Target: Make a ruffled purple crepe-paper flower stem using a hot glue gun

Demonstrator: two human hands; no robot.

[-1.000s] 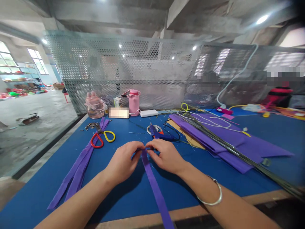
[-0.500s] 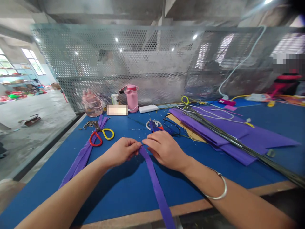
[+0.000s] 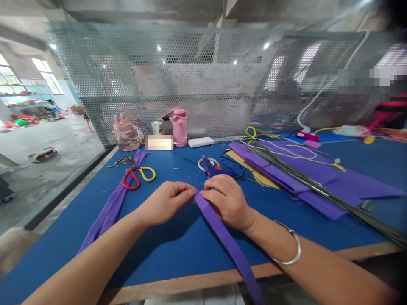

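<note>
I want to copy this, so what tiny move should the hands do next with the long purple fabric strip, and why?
Maybe the bare right hand should smooth the long, flat purple fabric strip near its top: it looks gathered there, where the bare left hand pinches it, while the rest runs past the blue tabletop.

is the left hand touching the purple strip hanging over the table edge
Touching. The head view shows the left hand pinching the far end of the strip, with no gap between them.
</note>
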